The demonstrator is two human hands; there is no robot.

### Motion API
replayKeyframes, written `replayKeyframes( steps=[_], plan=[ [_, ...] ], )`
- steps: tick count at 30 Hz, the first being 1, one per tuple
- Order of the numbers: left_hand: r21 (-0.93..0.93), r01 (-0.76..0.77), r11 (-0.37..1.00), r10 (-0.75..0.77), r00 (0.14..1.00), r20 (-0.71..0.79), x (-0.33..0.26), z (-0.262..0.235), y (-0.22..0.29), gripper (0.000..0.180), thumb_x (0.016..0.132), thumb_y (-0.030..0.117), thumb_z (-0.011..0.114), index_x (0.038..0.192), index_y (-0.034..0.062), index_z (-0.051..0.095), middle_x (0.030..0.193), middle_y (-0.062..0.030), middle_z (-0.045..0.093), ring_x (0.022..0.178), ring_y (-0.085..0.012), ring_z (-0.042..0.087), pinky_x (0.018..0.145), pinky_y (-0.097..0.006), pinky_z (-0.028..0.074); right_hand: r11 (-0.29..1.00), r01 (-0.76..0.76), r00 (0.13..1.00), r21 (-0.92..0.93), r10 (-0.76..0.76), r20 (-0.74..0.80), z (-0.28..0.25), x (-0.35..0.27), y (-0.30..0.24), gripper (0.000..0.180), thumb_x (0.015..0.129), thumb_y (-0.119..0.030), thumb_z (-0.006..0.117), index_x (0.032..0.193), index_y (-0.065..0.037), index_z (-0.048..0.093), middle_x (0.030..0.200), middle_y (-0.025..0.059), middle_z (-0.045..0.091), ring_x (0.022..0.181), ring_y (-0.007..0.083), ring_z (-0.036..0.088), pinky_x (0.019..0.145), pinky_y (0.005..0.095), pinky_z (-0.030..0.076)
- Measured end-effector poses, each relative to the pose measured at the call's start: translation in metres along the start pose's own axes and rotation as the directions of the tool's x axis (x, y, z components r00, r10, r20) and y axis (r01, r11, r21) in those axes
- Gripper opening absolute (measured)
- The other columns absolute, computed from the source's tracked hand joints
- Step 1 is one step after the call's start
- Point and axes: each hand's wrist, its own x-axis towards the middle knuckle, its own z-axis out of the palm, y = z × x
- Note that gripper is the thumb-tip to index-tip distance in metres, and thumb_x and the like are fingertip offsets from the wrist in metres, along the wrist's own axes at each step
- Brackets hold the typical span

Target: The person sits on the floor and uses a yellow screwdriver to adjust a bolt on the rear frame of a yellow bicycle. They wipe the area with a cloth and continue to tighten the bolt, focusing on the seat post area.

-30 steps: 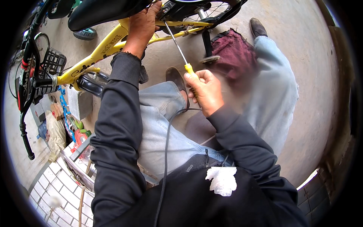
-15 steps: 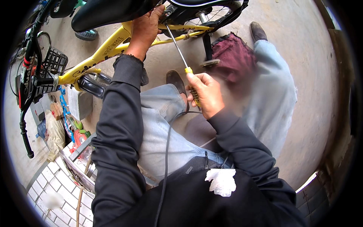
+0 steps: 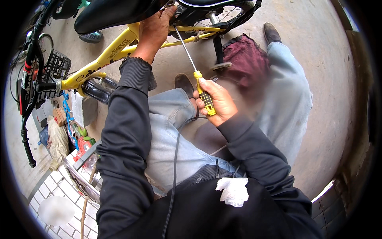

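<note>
My right hand (image 3: 219, 99) is closed around the yellow-and-black handle of a screwdriver (image 3: 206, 97). Its long metal shaft slants up and left to the yellow bicycle frame (image 3: 113, 49). The tip is at the frame tube, close to my left hand, and what it touches is too small to make out. Under the rear of the black saddle (image 3: 119, 15), my left hand (image 3: 153, 34) reaches up with bent, closed fingers. Whatever these fingers grip is hidden by the hand and saddle.
A pedal (image 3: 221, 66) hangs from its crank beside a dark red cloth (image 3: 246, 59). The bicycle's handlebar (image 3: 27, 91) stands at left, near a black basket (image 3: 59, 63). Tools and bags lie around a grey block (image 3: 83, 109). A black cable (image 3: 175, 167) runs over my lap.
My right hand has shifted its grip on the screwdriver and the handle has turned, showing more of its dotted black panel. My left hand has moved only slightly at the fingers.
</note>
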Motion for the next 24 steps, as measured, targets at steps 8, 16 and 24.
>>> replayKeyframes(
  steps=[8,16,24],
  plan=[
    [0.055,0.031,0.998,-0.030,0.999,-0.017,0.003,0.000,-0.007,0.045,0.091,0.046,0.058,0.098,0.0026,0.069,0.079,-0.0053,0.067,0.067,-0.0134,0.065,0.059,-0.025,0.054,0.930,-0.234,0.958,0.282,0.171,0.230,0.000,0.000,-0.002,0.027,0.090,-0.035,0.063,0.095,-0.009,0.054,0.073,0.0061,0.060,0.050,0.0111,0.054,0.038,0.0228,0.040],
    [0.045,0.016,0.999,-0.013,0.998,-0.064,0.001,0.004,-0.002,0.038,0.092,0.039,0.060,0.096,0.0024,0.070,0.077,-0.0059,0.068,0.065,-0.0133,0.065,0.059,-0.025,0.053,0.971,0.061,0.998,-0.229,-0.057,0.022,0.012,-0.003,-0.005,0.027,0.092,-0.032,0.062,0.092,-0.007,0.052,0.070,0.0060,0.058,0.048,0.0110,0.052,0.038,0.0233,0.039],
    [-0.090,0.006,0.996,0.001,0.997,0.074,0.003,-0.005,-0.017,0.021,0.093,0.016,0.058,0.107,0.0018,0.065,0.093,-0.0042,0.068,0.081,-0.0110,0.065,0.070,-0.026,0.054,0.919,0.074,0.996,-0.388,-0.090,-0.024,0.010,-0.002,-0.008,0.024,0.091,-0.027,0.063,0.090,-0.005,0.053,0.072,0.0057,0.058,0.051,0.0097,0.052,0.041,0.0227,0.040]
  ],
)
